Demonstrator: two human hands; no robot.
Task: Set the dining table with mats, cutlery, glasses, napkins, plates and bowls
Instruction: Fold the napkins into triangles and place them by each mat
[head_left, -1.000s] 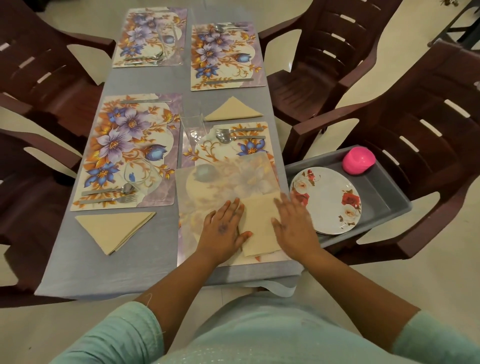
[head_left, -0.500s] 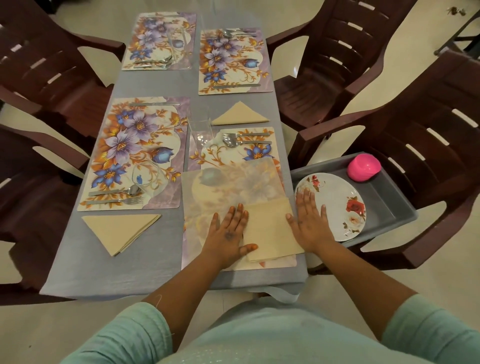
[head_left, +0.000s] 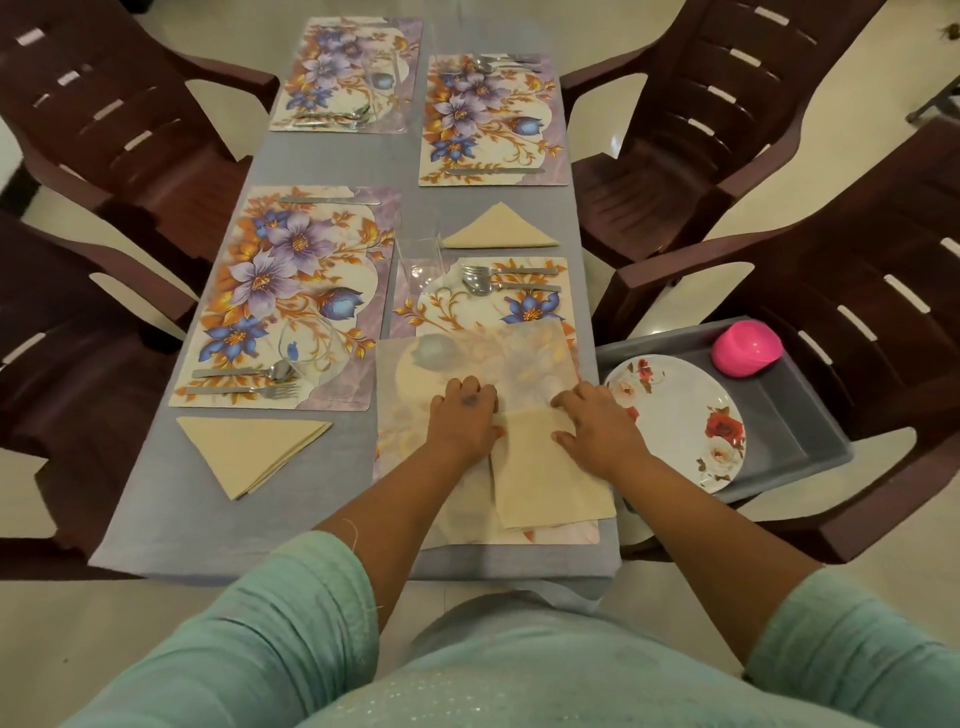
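Observation:
A beige napkin (head_left: 550, 467) lies flat on a pale floral mat (head_left: 467, 353) at the near right of the grey table (head_left: 156, 519). My left hand (head_left: 465, 421) pinches the napkin's top left edge with curled fingers. My right hand (head_left: 597, 426) grips the top right edge the same way. The pale mat overlaps a placemat (head_left: 519, 312) that carries a fork and spoon (head_left: 498, 280). Three more floral mats with cutlery lie near left (head_left: 291, 296), far left (head_left: 343, 73) and far right (head_left: 488, 119). Two triangle-folded napkins rest at near left (head_left: 249, 452) and mid right (head_left: 498, 231).
A grey tray (head_left: 795, 431) on the chair to my right holds a rose-patterned plate (head_left: 675, 415) and an upturned pink bowl (head_left: 745, 347). Clear glasses stand on the mats (head_left: 421, 260) (head_left: 306, 343). Dark brown chairs (head_left: 727, 130) line both sides of the table.
Both hands lay flat on and beside the napkin before. Now their fingers have curled onto its top edge, and the right hand has moved left off the plate side onto the napkin.

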